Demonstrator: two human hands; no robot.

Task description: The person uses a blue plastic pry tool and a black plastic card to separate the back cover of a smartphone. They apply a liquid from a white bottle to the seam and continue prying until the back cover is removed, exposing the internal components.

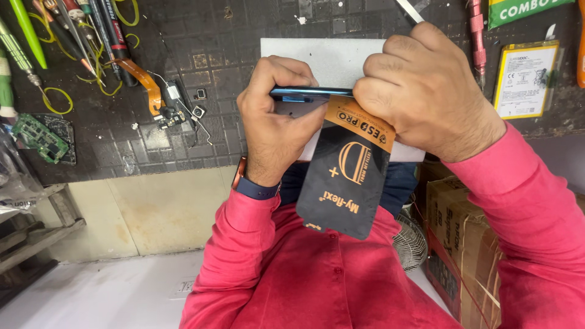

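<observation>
A thin blue phone (pixel 311 92) is held edge-on between both hands above a white mat (pixel 329 58) on the dark work surface (pixel 201 55). My left hand (pixel 277 119) grips its left end, thumb along the lower side. My right hand (pixel 426 91) grips its right end and also holds a thin metal tool (pixel 407 10) that sticks out past the fingers. A dark flat packet with an orange top band (pixel 347 176) hangs down from under the phone, toward my red shirt.
Screwdrivers and tweezers (pixel 73 30) lie at the far left with yellow rubber bands. A green circuit board (pixel 39 139), an orange flex cable (pixel 143 79) and small camera parts sit on the surface. A flat battery (pixel 525 79) lies right. Cardboard boxes (pixel 463 244) and a small fan (pixel 409 240) stand below.
</observation>
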